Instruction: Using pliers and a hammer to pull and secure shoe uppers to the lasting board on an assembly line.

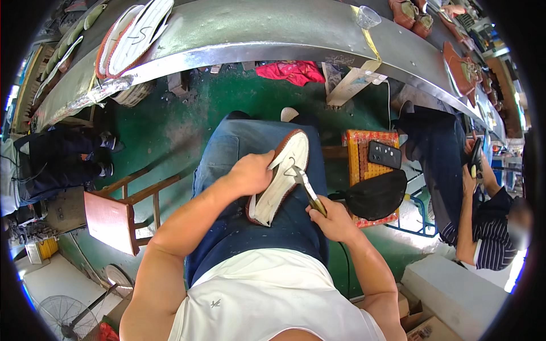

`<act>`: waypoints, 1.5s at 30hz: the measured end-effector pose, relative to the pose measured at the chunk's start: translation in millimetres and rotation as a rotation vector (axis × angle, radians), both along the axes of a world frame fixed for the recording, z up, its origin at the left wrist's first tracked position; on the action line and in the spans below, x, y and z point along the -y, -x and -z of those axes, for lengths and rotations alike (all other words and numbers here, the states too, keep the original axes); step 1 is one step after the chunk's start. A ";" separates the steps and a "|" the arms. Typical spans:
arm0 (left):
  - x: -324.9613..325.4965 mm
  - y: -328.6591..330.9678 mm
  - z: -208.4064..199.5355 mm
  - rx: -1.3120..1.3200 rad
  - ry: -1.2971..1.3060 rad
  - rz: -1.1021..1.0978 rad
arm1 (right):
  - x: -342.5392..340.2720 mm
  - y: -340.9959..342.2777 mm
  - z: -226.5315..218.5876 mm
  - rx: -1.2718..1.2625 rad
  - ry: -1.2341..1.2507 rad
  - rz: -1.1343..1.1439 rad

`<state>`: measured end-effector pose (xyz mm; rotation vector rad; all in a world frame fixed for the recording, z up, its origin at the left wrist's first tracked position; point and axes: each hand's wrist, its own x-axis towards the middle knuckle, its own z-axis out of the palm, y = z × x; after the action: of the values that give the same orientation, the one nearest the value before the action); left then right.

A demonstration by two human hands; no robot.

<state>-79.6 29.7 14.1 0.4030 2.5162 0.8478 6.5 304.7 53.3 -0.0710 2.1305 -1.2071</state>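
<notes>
One shoe, one hand tool, two busy hands

Head view: the left hand (253,173) grips one upturned shoe (281,181) on the lap, fingers curled round its side, some of them hidden; the shoe's pale sole, edged in reddish brown, lies just right of those fingers, tilted, one end pointing away from the person; the right hand (334,219) has its fingers closed round the handle of one pincer-like metal tool (307,190), whose head, ahead of these fingers, is at the sole; whether it touches, I cannot tell.

Right of the right fingers sits one beaded seat pad (356,162), bearing one black smartphone (384,154) and one black cloth pouch (375,195); well left of the left fingers stands one wooden stool (108,223); far beyond both hands' fingers runs one metal workbench (256,25), with two pale-soled shoes (139,40) at its left and one clear plastic cup (368,17) at its right; one red cloth (291,72) lies below its edge; two other people flank the scene, one (492,247) well to the right, one (48,167) well to the left.
</notes>
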 end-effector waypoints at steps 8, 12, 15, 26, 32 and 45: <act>-9.4 -19.7 5.7 -0.156 -0.066 -0.248 | 10.7 30.5 -4.9 0.339 0.110 -0.037; -13.2 -22.4 3.9 -0.160 -0.012 -0.233 | 21.0 44.6 1.9 0.400 0.218 0.055; -14.5 -22.6 9.3 -0.144 -0.006 -0.243 | 27.5 41.4 24.0 -0.103 -0.036 -0.128; -17.7 -24.4 -13.1 -0.191 0.063 -0.152 | 26.1 117.9 -51.5 0.410 -0.164 -0.415; -12.5 -17.1 54.5 0.894 -1.242 -0.799 | 38.3 94.9 -16.3 -0.182 -0.281 -0.498; -19.8 -0.3 58.4 0.819 -1.129 -0.737 | 53.4 16.9 52.7 0.588 0.516 0.501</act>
<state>-79.3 49.5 -44.3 -0.5211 1.1888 2.1268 -10.4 251.3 0.6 0.5529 1.3219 -1.7771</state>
